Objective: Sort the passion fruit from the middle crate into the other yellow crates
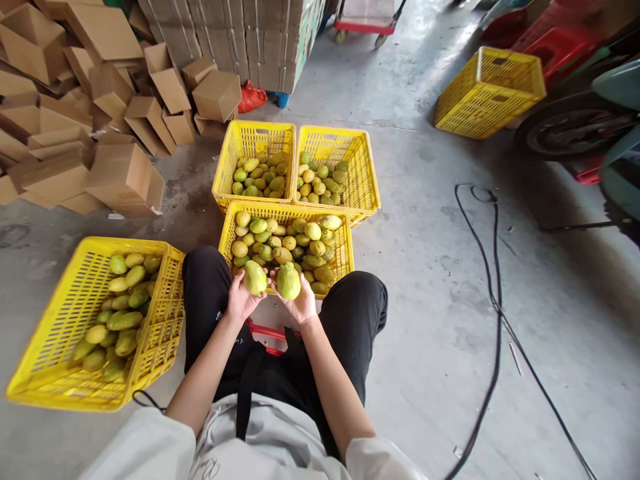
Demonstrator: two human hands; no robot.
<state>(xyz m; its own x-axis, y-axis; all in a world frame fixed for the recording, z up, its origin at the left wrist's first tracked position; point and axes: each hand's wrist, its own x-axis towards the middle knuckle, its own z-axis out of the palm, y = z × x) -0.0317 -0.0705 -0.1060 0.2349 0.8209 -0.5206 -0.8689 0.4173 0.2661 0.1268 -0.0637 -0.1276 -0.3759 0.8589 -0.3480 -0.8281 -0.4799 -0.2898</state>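
Note:
My left hand (242,297) holds a yellow-green papaya (255,278), fingers curled around its left side and underneath. In my right hand (303,301) is a second papaya (289,281), slightly greener, with a knobby end. The two fruits are held side by side between my knees, at the near rim of a yellow crate (350,257). That crate is well filled with green and yellow papayas (292,243). Behind it stand two more yellow crates, a left one (220,170) and a right one (367,175), each partly filled with similar fruit.
Beside my left leg, a large tilted yellow crate (47,340) holds more papayas. Cardboard boxes (120,173) lie heaped at the upper left. A black cable (497,300) crosses the floor on the right. Farther back stand another yellow crate (493,90), a scooter wheel (575,130) and a trolley (367,27).

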